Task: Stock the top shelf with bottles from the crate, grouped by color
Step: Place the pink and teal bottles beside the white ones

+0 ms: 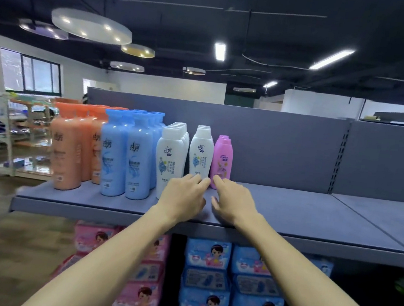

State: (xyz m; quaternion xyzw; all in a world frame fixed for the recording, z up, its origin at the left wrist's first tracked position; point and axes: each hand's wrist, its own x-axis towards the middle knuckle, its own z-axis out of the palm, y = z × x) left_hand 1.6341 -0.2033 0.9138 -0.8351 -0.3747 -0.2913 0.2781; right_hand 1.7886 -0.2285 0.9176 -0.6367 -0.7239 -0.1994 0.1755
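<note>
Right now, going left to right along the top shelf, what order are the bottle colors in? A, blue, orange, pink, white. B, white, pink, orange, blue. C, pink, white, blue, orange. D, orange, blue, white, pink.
D: on the top shelf the orange bottles stand furthest left, then the blue bottles, then the white bottles, with the pink bottles last on the right.

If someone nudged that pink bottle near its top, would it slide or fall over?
The pink bottle stands tall on a narrow base, so a high push would probably tip it. Its glossy plastic likely slides easily on the smooth shelf if pushed low. The right hand touches it near the base.
</note>
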